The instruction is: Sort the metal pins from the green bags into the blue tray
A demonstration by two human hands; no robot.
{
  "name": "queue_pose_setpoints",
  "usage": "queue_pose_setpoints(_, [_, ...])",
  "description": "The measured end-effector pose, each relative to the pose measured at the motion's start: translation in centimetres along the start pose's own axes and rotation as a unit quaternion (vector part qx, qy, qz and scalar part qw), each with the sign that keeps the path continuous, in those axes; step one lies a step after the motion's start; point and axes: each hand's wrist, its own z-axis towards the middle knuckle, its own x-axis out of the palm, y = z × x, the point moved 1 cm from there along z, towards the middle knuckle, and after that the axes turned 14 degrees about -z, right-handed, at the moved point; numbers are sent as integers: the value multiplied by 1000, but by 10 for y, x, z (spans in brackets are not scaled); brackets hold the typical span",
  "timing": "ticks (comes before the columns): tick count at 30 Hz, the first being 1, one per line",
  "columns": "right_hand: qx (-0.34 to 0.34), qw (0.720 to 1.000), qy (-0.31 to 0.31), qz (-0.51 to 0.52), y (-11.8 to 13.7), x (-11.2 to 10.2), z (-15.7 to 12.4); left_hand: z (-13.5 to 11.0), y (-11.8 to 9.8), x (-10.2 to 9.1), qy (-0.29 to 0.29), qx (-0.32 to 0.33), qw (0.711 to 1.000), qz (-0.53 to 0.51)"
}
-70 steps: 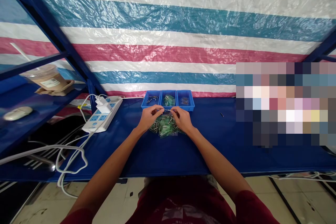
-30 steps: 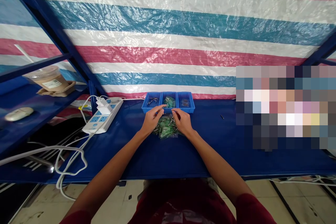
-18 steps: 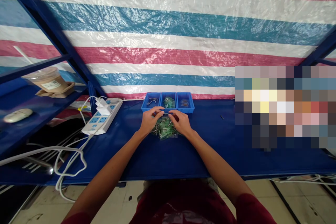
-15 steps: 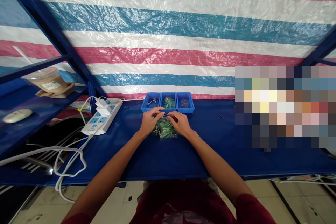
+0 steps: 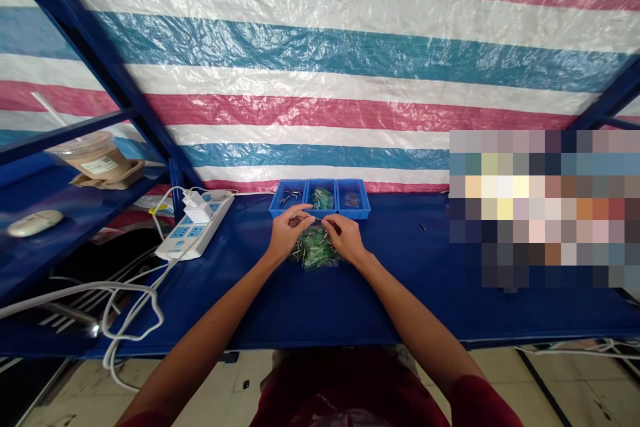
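A pile of small green parts with metal pins [image 5: 314, 250] lies on the blue table [image 5: 310, 300]. Over it, my left hand [image 5: 286, 232] and my right hand [image 5: 345, 237] are both pinched, fingertips nearly meeting on a tiny thin piece between them that is too small to name. Just behind stand three small blue bins [image 5: 320, 198] in a row; the left one holds metal pins, the middle one green parts, the right one a few dark parts.
A white power strip [image 5: 194, 230] with a plugged-in charger lies at the left, its white cables [image 5: 115, 303] trailing off the table edge. A shelf at the left holds a lidded drink cup [image 5: 95, 155] and a mouse [image 5: 35, 222]. A striped tarp backs the table.
Both hands stay over the green pile; the fingertips have drawn together into a shared pinch. The view has shifted slightly.
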Motion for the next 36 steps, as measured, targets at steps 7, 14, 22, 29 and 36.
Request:
queue_pose_setpoints(7, [6, 1000, 15, 0, 0, 1, 0, 2, 0, 0, 25, 9, 999, 20])
queue_pose_setpoints(14, [8, 1000, -9, -2, 0, 2, 0, 2, -1, 1, 44, 0, 999, -8])
queue_pose_setpoints(22, [41, 998, -38, -14, -1, 0, 0, 1, -2, -3, 77, 102, 974, 186])
queue_pose_setpoints(29, [40, 998, -35, -20, -2, 0, 0, 2, -4, -5, 62, 110, 978, 169])
queue_pose_setpoints(36, [37, 999, -35, -17, -1, 0, 0, 3, -6, -5, 105, 134, 972, 163])
